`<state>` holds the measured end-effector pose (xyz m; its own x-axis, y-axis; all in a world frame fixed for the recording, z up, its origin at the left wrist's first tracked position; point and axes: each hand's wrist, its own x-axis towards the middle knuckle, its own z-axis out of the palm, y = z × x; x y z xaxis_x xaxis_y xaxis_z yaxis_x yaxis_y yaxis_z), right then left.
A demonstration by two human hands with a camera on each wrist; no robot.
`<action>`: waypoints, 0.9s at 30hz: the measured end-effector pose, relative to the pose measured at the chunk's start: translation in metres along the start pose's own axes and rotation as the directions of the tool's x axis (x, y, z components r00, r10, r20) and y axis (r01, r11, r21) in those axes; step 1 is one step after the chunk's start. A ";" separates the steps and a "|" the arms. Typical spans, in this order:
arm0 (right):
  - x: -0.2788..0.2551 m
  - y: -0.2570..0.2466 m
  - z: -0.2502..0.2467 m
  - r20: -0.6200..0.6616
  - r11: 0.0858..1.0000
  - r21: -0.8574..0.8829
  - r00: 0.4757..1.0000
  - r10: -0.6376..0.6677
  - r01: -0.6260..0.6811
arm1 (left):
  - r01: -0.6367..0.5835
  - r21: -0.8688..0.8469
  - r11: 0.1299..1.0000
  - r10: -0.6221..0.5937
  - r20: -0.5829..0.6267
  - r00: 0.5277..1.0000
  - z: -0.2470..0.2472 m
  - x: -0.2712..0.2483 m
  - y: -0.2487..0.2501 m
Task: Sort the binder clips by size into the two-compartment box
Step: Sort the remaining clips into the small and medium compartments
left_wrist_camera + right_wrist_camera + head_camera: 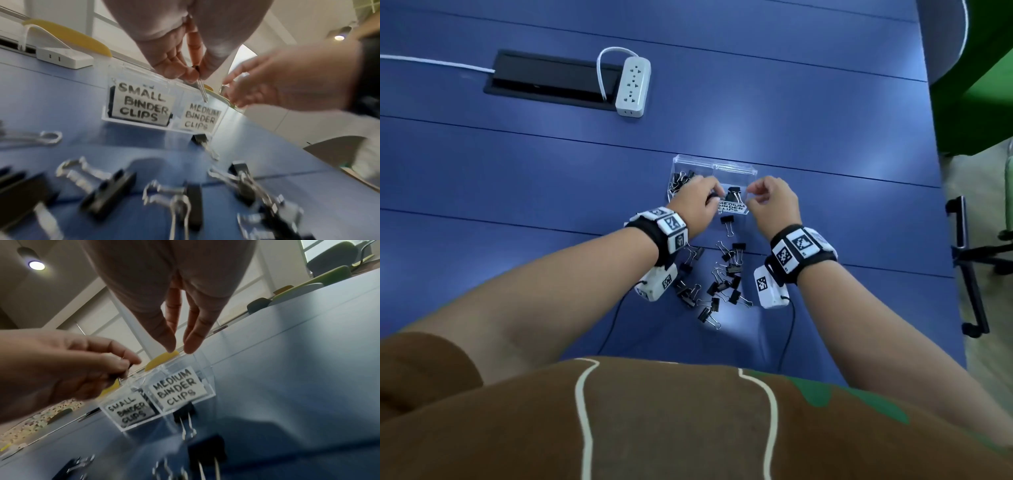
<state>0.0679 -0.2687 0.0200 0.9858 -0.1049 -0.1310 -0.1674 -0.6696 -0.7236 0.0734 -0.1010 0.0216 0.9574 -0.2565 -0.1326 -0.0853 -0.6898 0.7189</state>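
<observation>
A clear two-compartment box stands on the blue table, labelled SMALL BINDER CLIPS on its left half and MEDIUM BINDER CLIPS on its right. Small clips lie in the left compartment and a medium clip in the right. My left hand hovers over the box's front edge and pinches a black binder clip, silver handles hanging down. My right hand hangs above the medium compartment, fingers straight and holding nothing. Loose clips are scattered in front of the box, one right against it.
A white power strip and a black cable hatch lie at the far left. The table's right edge runs close by, with a chair armrest beyond it. Black wrist cables trail toward my body.
</observation>
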 end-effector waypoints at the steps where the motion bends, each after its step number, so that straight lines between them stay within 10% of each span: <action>1: -0.008 0.005 0.000 0.012 1.000 -0.012 1.000 0.003 -0.002 | 0.009 -0.006 1.000 -0.009 -0.023 1.000 -0.002 0.008 0.002; 9: -0.052 0.040 0.020 0.366 0.969 -0.217 0.930 -0.028 0.115 | 0.022 0.046 0.999 -0.025 0.065 0.998 -0.001 0.032 0.012; 14: -0.055 0.047 0.018 0.358 0.948 -0.283 0.933 -0.036 0.145 | -0.176 0.175 0.969 0.140 0.203 0.969 0.016 0.001 0.011; 19: -0.054 0.049 0.005 0.376 0.945 -0.311 0.926 0.024 0.102 | -0.236 0.336 0.912 0.050 0.479 0.876 0.043 -0.032 -0.002; 27: -0.042 0.032 -0.001 0.305 0.972 -0.234 0.950 0.067 0.006 | -0.151 0.374 0.915 -0.034 0.446 0.894 0.051 -0.046 -0.014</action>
<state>0.0212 -0.2870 0.0032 0.9215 0.0798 -0.3801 -0.1539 -0.8235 -0.5460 0.0164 -0.1141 -0.0168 0.7359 -0.5077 -0.4479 -0.3260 -0.8455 0.4229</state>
